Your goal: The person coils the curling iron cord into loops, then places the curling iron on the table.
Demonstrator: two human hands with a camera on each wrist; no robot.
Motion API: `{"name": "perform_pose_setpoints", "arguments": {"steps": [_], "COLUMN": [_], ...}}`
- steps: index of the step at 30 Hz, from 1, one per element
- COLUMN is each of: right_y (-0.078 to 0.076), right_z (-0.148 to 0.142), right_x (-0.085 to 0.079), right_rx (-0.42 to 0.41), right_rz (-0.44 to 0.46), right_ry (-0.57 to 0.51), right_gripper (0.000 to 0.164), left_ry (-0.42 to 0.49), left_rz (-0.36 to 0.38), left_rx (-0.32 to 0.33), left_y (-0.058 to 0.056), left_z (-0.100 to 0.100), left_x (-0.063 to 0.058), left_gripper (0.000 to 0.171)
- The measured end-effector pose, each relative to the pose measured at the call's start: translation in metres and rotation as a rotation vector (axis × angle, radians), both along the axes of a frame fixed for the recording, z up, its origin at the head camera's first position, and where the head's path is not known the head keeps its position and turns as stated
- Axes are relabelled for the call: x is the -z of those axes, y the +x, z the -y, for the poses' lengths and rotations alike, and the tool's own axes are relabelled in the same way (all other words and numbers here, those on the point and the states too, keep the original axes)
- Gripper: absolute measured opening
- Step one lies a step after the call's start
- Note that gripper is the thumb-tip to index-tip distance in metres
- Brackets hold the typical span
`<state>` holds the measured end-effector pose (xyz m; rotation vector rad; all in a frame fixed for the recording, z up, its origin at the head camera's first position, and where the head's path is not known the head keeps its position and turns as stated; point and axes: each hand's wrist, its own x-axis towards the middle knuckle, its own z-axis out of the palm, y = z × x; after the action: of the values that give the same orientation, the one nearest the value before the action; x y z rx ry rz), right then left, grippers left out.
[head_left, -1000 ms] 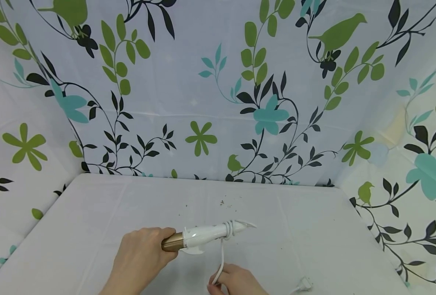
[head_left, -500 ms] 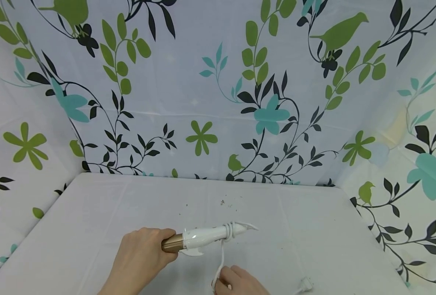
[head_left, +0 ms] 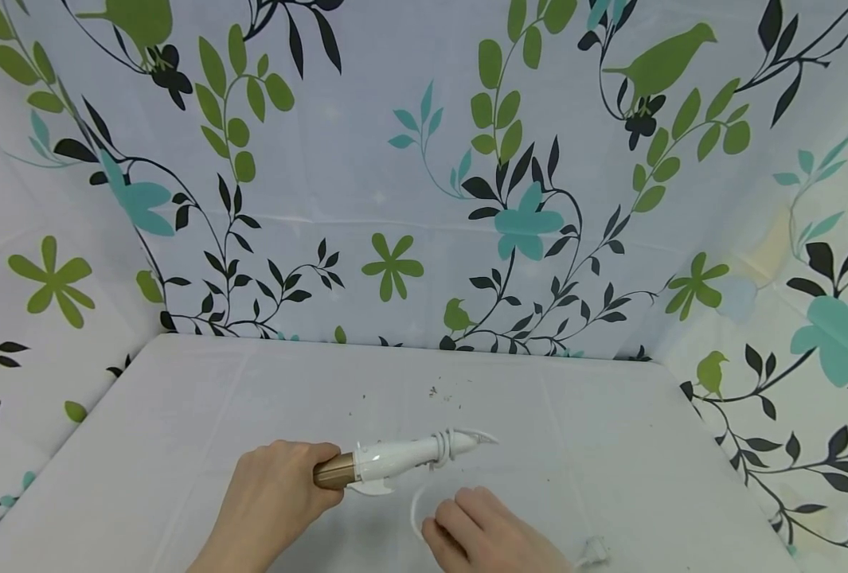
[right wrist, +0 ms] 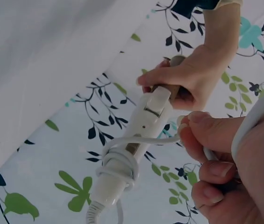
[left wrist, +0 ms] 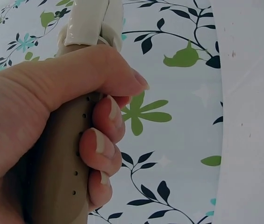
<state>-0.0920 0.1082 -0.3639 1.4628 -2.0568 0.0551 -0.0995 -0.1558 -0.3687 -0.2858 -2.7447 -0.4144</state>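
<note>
My left hand (head_left: 276, 497) grips the gold-brown barrel of a hair curling iron (head_left: 398, 460), its white handle pointing right above the table. In the left wrist view the thumb and fingers wrap round the barrel (left wrist: 61, 172), which has a row of small dark holes. A white cord (right wrist: 120, 158) is wound in several turns round the handle's end. In the right wrist view my right hand (right wrist: 230, 163) pinches the cord, and a length of it crosses the palm. From the head view, this right hand (head_left: 484, 529) is just below the handle.
A white plug (head_left: 594, 551) lies on the white table (head_left: 610, 446) right of my right hand. Small brown specks (head_left: 434, 392) dot the table farther back. Patterned cloth (head_left: 309, 199) with leaves and birds stands behind and at both sides.
My right hand has moved slightly right and up with the cord, whose hanging stretch now bows out left of the fingers. The left hand and curling iron stay nearly still.
</note>
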Motion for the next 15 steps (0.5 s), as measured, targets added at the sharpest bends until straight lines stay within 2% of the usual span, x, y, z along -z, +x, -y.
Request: {"name": "perform_pose_setpoints", "arguments": {"steps": [6,11,15], "right_y": [-0.008,-0.011,-0.014], "right_z": [-0.005,-0.006,-0.008], "right_x": [-0.013,-0.02,-0.024], "right_rx": [-0.043,-0.062,-0.098], "right_rz": [-0.057,-0.05,-0.018], "right_ry": [-0.01,-0.014,-0.059], "right_gripper": [0.04,0.04,0.039], "left_ry": [0.009,-0.001,-0.02], "left_rz": [0.033,0.068,0.068], "left_rx": [-0.001,0.019,0.048], "left_y": [0.0,0.0,0.0], "left_z": [0.001,0.002,0.004], "left_x": [-0.001,-0.002,-0.001], "left_gripper": [0.026,0.027,0.03]}}
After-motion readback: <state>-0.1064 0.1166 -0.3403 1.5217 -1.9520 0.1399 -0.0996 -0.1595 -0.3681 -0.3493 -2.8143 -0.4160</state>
